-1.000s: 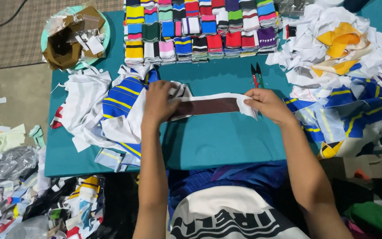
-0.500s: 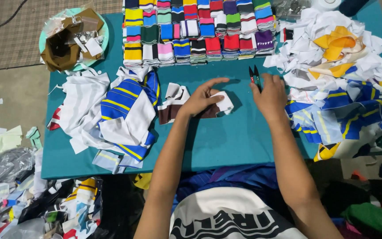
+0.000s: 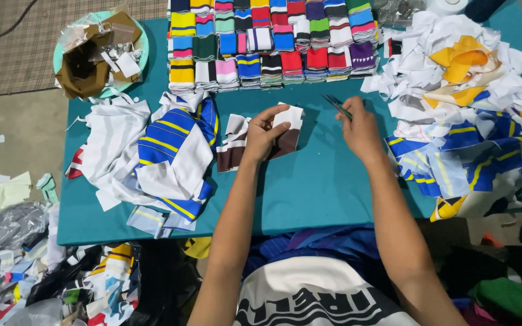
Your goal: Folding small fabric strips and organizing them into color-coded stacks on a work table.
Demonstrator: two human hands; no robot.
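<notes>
Head view looks down on a teal cloth-covered table [image 3: 309, 187] strewn with knit fabric. The left hand [image 3: 263, 134] has its fingers curled closed around a folded dark maroon and white ribbed knit band [image 3: 287, 134], pinching its white upper edge while the maroon part hangs against the tabletop near the middle. Just left of it lies a second maroon and white folded piece [image 3: 232, 148], flat on the table. The right hand [image 3: 359, 125] is closed around a pair of thin dark-bladed snips [image 3: 336, 105], whose pointed tips stick out toward the far left of the hand; the hand rests on the table, apart from the band.

Along the far edge sit neat rows of small folded striped knit cuffs [image 3: 267, 42] in yellow, green, blue, red, pink, purple and black, packed side by side. On the left lies a loose heap of white, blue and yellow-striped soft fabric pieces [image 3: 164, 151], crumpled and overlapping. On the right a larger pile of white, yellow and blue fabric offcuts [image 3: 466, 115] spills toward the table's edge. At the far left corner a round pale green tray [image 3: 142, 43] holds brown paper and scraps.

Below the table's left side, a grey concrete floor [image 3: 25, 133] carries scattered cloth scraps [image 3: 13, 259] and crinkled clear plastic, and a checked woven mat [image 3: 13, 48] lies beyond.
</notes>
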